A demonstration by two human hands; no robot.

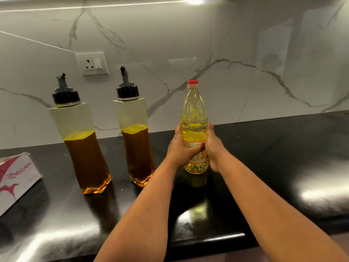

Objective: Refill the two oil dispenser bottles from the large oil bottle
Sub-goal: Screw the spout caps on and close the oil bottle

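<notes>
The large oil bottle (pixel 194 118) stands upright on the black counter, clear plastic with pale yellow oil and a red cap on top. My left hand (pixel 179 148) grips its lower body from the left, and my right hand (pixel 214 148) grips it from the right. Two square dispenser bottles stand to the left, both with black caps and grey spouts. The left dispenser (pixel 83 146) and the right dispenser (pixel 135 142) each hold dark amber oil up to roughly mid height.
A white and red Origami box (pixel 18 178) lies at the left edge of the counter (pixel 273 167). A wall socket (pixel 92 63) sits on the marble backsplash behind the dispensers. The counter's front edge runs just below my forearms.
</notes>
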